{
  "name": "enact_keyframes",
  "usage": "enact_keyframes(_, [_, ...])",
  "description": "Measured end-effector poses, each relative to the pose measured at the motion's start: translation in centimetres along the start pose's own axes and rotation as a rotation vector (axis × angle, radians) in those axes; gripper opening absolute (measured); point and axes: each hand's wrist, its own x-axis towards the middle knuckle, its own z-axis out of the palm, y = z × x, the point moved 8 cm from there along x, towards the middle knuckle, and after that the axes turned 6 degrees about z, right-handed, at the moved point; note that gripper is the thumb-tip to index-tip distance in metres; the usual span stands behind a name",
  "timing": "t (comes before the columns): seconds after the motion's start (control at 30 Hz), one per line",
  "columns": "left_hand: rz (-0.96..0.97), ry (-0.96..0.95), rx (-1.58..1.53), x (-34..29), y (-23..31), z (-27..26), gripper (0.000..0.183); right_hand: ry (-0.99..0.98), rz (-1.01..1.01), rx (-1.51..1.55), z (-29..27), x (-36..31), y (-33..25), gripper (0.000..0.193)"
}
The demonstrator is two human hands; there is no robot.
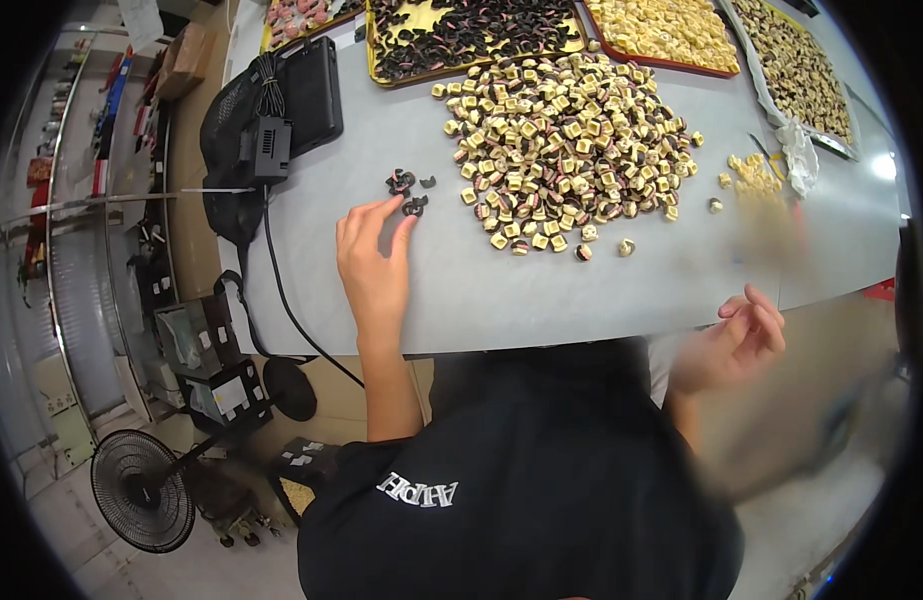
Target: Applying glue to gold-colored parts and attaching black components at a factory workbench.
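Note:
My left hand (371,262) rests over the table's left part, thumb and forefinger apart. At its fingertips lie a few small black curved pieces (401,182); whether the fingers touch one is hard to see. To the right of that hand spreads a large pile of small cube-shaped pieces (581,140), cream on their square faces with dark and pinkish sides. My right hand (738,340) hovers by the front edge, palm turned partly up, fingers loosely bent and apart, with nothing visible in it. Beyond it sits a small heap of cream pieces (753,175).
Along the back stand a yellow tray (381,80) of black pieces, a red-rimmed tray (671,64) of cream ones and a white tray (771,100) of cube-shaped pieces. A black device (312,98) and cable lie left; crumpled white wrapping (799,160) lies right. A fan (143,490) stands below left.

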Motion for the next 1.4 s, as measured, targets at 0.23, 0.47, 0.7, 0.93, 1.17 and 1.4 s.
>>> enact_keyframes(0.23, [0.1,-0.06,-0.008,0.6,0.7,0.4,0.022,0.115,0.067,-0.11,-1.8,1.0,1.6,0.008])
enact_keyframes(0.47, [0.068,-0.124,-0.084,0.4,0.7,0.7,0.021,0.052,0.145,-0.126,-2.5,1.1,3.8,0.018])
enact_keyframes(0.7, [0.014,-0.066,-0.17,-0.4,0.3,0.0,0.018,-0.196,0.133,-0.104,0.8,1.5,3.2,0.03])
enact_keyframes(0.93, [-0.015,-0.025,-0.527,-2.1,1.8,1.1,0.019,-0.529,0.494,-0.239,1.7,0.2,7.0,0.033])
enact_keyframes(1.17, [0.149,-0.153,-0.85,-5.3,7.5,4.7,0.024,-0.627,0.673,0.309,3.4,-1.9,5.5,0.035])
enact_keyframes(1.4, [0.238,-0.211,-0.769,-6.5,9.3,5.1,0.024,-0.651,0.871,0.677,6.6,-6.0,5.3,0.04])
